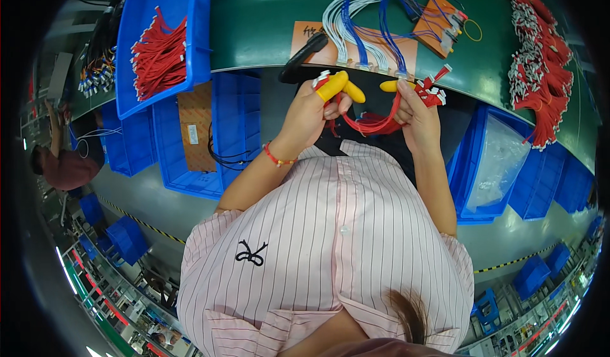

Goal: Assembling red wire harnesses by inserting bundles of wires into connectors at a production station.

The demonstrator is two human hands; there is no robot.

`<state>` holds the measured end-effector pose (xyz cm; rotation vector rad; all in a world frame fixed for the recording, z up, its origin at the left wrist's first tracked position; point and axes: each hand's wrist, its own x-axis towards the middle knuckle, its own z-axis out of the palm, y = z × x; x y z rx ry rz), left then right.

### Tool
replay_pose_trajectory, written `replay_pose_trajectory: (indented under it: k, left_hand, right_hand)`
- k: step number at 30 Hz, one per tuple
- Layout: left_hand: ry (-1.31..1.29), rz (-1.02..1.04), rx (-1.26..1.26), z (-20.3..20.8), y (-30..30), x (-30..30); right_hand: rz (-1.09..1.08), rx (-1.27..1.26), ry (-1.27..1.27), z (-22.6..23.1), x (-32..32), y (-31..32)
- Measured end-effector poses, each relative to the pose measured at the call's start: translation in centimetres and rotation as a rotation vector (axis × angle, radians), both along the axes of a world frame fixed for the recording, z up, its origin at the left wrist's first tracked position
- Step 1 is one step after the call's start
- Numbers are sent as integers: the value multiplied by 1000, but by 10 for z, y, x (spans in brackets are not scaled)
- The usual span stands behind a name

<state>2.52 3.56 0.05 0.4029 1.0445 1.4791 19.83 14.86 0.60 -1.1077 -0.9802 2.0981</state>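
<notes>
Pinching thin red cables (370, 129) in the closed, yellow-capped fingers of left hand (311, 108) and right hand (419, 116), just short of the near edge of the worktop (260, 29). Sagging in a U, long axis left to right, with white connectors (434, 95) pointing forward at left, outward at right.

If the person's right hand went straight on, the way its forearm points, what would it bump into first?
Probably the ends of the blue wires at the near edge of the green table, though depth is unclear and the right hand might pass above or below.
</notes>
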Motion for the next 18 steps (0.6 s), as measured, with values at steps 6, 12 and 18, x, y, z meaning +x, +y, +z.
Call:
replay_pose_trajectory:
  k: [6,12,18]
  left_hand:
    - [-169,10,117,20,-3,10]
    - [442,-98,132,25,17,33]
    - [668,54,177,8,19,40]
  right_hand:
    - [109,94,-132,-1,24,-12]
    - [216,815,-413,-11,14,-26]
    - [321,1256,-785,2,8,-30]
